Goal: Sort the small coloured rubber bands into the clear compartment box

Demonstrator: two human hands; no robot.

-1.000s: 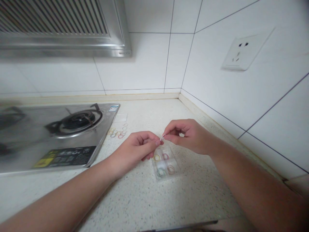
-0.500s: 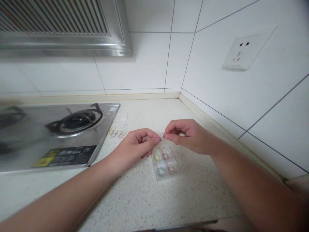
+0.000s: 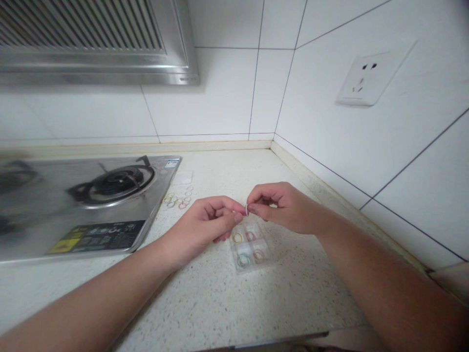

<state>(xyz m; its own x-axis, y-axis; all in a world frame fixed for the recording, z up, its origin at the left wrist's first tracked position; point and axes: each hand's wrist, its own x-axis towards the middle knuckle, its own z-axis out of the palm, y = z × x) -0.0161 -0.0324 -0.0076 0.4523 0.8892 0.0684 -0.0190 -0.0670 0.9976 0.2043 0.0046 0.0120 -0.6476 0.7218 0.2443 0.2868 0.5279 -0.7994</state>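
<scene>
Over the counter, my right hand pinches a thin whitish hair tie between thumb and fingertips. My left hand meets it from the other side, its fingers closed and the index fingertip against the band. Just below them lies a clear plastic box with several compartments. Inside are a yellow hair tie, a red one, green ones and brownish ones. My left hand partly covers the box's upper left corner.
Loose hair ties in several colours lie beside the gas stove, near a clear flat piece. A range hood hangs above the stove. Tiled walls meet behind the counter, with a socket on the right.
The hair tie, stretched sideways between both hands before, now stands edge-on at my right fingertips. My hands have come slightly closer together. The box and loose hair ties stay put.
</scene>
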